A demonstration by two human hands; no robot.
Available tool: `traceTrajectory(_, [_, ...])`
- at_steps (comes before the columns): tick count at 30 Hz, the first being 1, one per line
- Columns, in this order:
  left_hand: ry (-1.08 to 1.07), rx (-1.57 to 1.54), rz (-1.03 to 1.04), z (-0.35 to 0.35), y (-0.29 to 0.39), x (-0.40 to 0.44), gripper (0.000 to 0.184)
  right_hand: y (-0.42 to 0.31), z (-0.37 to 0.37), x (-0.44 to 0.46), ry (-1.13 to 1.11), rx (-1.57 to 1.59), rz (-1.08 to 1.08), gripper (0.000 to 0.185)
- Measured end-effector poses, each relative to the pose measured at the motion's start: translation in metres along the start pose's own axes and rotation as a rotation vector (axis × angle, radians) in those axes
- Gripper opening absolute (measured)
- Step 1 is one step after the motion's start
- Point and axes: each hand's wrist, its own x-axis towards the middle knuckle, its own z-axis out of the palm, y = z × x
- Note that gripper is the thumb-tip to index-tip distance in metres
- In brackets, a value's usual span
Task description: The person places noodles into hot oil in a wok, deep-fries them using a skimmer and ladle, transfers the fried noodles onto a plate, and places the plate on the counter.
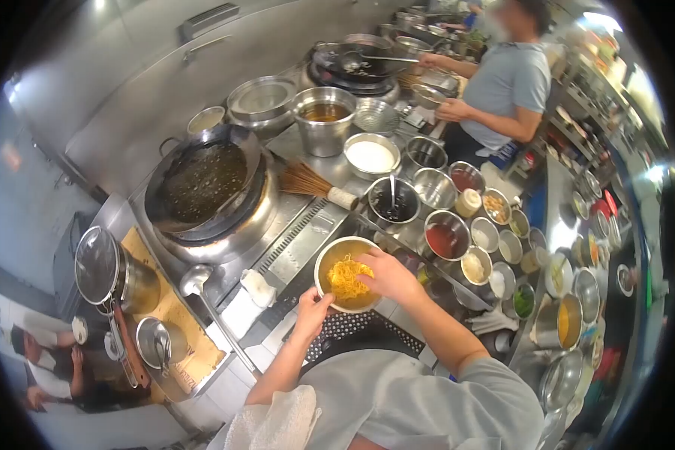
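Note:
A metal bowl [325,264] with yellow shreds [346,279] in it is held in front of my body. My left hand [313,311] grips the bowl's near left rim between thumb and fingers. From the right, my right hand [388,274] reaches over the rim, its fingers curled into the yellow shreds. The fingertips are partly buried there. To the left of the bowl, a wok [202,176] of dark bubbling oil sits on a burner. A ladle [197,280] and a folded white cloth [241,307] lie between the wok and my left arm.
A bamboo brush [311,184] lies behind the bowl. A tall pot of amber liquid [324,120] and a bowl of white powder [371,156] stand further back. Several sauce containers [446,232] line the right side. A co-worker [502,90] works at another wok [360,64]. A strainer [97,264] rests at left.

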Motion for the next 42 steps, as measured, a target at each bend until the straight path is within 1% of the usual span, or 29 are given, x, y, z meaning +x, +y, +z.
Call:
traceTrajectory(3, [0.081, -0.105, 0.018, 0.002, 0.013, 0.000, 0.014, 0.011, 0.040, 0.036, -0.127, -0.162, -0.219, 0.041])
traceTrajectory(4, [0.115, -0.030, 0.000, -0.002, 0.013, 0.004, 0.015, 0.005, 0.042, 0.049, -0.257, -0.105, -0.297, 0.041])
traceTrajectory(8, [0.201, -0.133, 0.060, -0.007, 0.038, 0.004, 0.020, -0.015, 0.014, 0.110, -0.238, 0.036, -0.402, 0.036])
traceTrajectory(9, [0.241, -0.138, 0.073, -0.008, 0.050, 0.002, 0.022, -0.020, 0.001, 0.128, -0.251, 0.032, -0.442, 0.035])
traceTrajectory(11, [0.303, -0.129, 0.119, -0.020, 0.072, -0.002, 0.022, -0.021, -0.005, 0.159, -0.232, 0.149, -0.551, 0.034])
traceTrajectory(13, [0.417, -0.208, 0.196, -0.030, 0.095, -0.011, 0.022, -0.041, -0.019, 0.181, -0.299, 0.185, -0.597, 0.034])
traceTrajectory(15, [0.475, -0.165, 0.268, -0.042, 0.125, -0.025, 0.022, -0.061, -0.023, 0.202, -0.295, 0.223, -0.715, 0.035])
traceTrajectory(17, [0.586, -0.151, 0.379, -0.046, 0.155, -0.034, 0.023, -0.083, -0.023, 0.222, -0.254, 0.248, -0.822, 0.036])
traceTrajectory(18, [0.621, -0.097, 0.408, -0.051, 0.170, -0.038, 0.022, -0.093, -0.020, 0.234, -0.260, 0.261, -0.874, 0.038])
traceTrajectory(21, [0.699, -0.056, 0.509, -0.071, 0.215, -0.034, 0.022, -0.129, -0.008, 0.269, -0.253, 0.280, -0.967, 0.041])
traceTrajectory(24, [0.762, 0.025, 0.543, -0.105, 0.254, -0.010, 0.021, -0.159, 0.037, 0.315, -0.151, 0.244, -1.065, 0.046])
traceTrajectory(25, [0.747, 0.064, 0.533, -0.123, 0.262, 0.004, 0.020, -0.167, 0.053, 0.331, -0.107, 0.222, -1.094, 0.047])
traceTrajectory(28, [0.707, 0.153, 0.517, -0.178, 0.274, 0.052, 0.018, -0.181, 0.108, 0.382, -0.248, -0.016, -0.961, 0.045])
traceTrajectory(30, [0.730, 0.175, 0.510, -0.204, 0.282, 0.086, 0.015, -0.177, 0.145, 0.422, -0.283, -0.072, -0.952, 0.042])
traceTrajectory(31, [0.711, 0.203, 0.541, -0.220, 0.281, 0.103, 0.014, -0.172, 0.161, 0.439, -0.303, -0.100, -0.944, 0.041])
traceTrajectory(33, [0.872, 0.518, 0.453, -0.244, 0.285, 0.134, 0.005, -0.160, 0.188, 0.467, -0.216, -0.148, -0.988, 0.037])
traceTrajectory(34, [0.918, 0.644, 0.474, -0.252, 0.286, 0.146, 0.006, -0.156, 0.198, 0.477, -0.176, -0.172, -1.010, 0.035])
traceTrajectory(37, [1.030, 0.973, 0.566, -0.266, 0.294, 0.171, 0.014, -0.141, 0.228, 0.508, -0.233, -0.160, -0.916, 0.028])
traceTrajectory(39, [1.066, 1.129, 0.662, -0.262, 0.303, 0.179, 0.018, -0.124, 0.265, 0.539, -0.191, -0.238, -0.970, 0.026])
traceTrajectory(40, [1.052, 1.142, 0.673, -0.259, 0.308, 0.180, 0.005, -0.125, 0.267, 0.545, -0.175, -0.276, -0.992, 0.025])
traceTrajectory(41, [1.109, 1.233, 0.771, -0.260, 0.312, 0.184, 0.001, -0.121, 0.266, 0.550, -0.271, -0.298, -0.892, 0.025])
traceTrajectory(42, [1.164, 1.321, 0.868, -0.265, 0.317, 0.190, 0.004, -0.131, 0.244, 0.544, -0.370, -0.317, -0.788, 0.025])
